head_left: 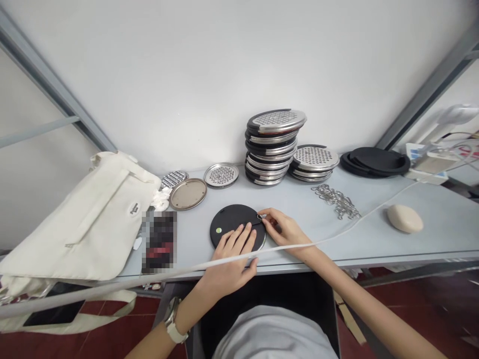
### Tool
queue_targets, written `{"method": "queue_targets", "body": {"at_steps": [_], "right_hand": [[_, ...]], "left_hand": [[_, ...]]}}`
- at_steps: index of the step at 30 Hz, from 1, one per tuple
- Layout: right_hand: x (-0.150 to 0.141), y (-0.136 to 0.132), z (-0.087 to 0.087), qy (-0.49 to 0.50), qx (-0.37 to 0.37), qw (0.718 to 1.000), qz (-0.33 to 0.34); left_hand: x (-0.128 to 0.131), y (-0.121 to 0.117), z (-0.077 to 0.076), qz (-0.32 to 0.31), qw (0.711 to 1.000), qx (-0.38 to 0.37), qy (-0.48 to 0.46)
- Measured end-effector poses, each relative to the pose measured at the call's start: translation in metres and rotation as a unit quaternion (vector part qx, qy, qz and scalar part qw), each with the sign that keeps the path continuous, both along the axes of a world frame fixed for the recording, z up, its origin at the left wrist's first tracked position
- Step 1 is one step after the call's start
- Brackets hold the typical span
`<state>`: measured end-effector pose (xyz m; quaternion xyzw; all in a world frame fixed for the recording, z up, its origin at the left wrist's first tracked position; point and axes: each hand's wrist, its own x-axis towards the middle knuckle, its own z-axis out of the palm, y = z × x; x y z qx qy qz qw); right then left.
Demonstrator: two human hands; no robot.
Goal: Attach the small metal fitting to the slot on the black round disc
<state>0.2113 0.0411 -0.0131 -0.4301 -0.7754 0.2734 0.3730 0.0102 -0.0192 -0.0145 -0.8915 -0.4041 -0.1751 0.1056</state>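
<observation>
A black round disc with a small green-white sticker lies on the table in front of me. A silvery rim shows along its lower right edge. My left hand rests on the disc with its fingers stretched out flat. At the disc's right edge, my right hand pinches a small metal clip between thumb and forefinger. The clip touches the rim; its exact shape is too small to make out. To the right lies a heap of similar small metal clips.
Behind the disc stand a tall stack of metal grater discs and a shorter stack. Black discs, a beige rounded object and a cream bag are on the table. A white cable crosses before my hands.
</observation>
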Motion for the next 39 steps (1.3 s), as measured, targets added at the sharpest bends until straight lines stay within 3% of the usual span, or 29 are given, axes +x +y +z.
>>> {"method": "queue_targets", "body": {"at_steps": [10,39], "right_hand": [[-0.0003,0.0018,-0.0007,-0.015,0.038,0.999,0.007],[-0.0004,0.0026,-0.0039,-0.034,0.003,0.999,0.000]], "left_hand": [[-0.0009,-0.0002,-0.0010,-0.002,1.000,-0.004,0.004],[-0.0007,-0.0015,0.0027,-0.011,1.000,0.009,0.013]]}}
